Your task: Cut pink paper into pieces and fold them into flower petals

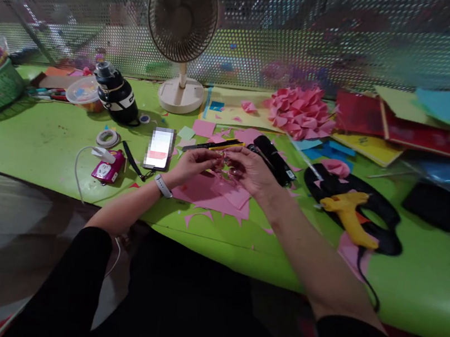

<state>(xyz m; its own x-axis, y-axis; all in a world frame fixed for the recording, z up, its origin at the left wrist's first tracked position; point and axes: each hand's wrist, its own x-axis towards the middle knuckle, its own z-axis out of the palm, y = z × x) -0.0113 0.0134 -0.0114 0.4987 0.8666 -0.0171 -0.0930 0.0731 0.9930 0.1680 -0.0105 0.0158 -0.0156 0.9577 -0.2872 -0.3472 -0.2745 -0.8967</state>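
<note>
My left hand [197, 164], with a pale watch on its wrist, and my right hand [252, 171] meet over the middle of the table. Between their closed fingertips is a small pink paper piece [222, 163], partly hidden by the fingers; its exact shape cannot be made out. Below them lie pink paper sheets [191, 196] and curved pink offcuts [200, 216]. Just behind the hands rests a black and yellow tool [227, 144], partly covered. A black stapler-like object [274, 158] lies beside my right hand.
A heap of folded pink paper [301, 111] lies at the back. To the right, a yellow glue gun [347, 212] rests on a black stand. Leftward are a phone [159, 148], a tape roll [108, 138], a power adapter [107, 167], a black bottle [116, 95] and a fan [180, 95].
</note>
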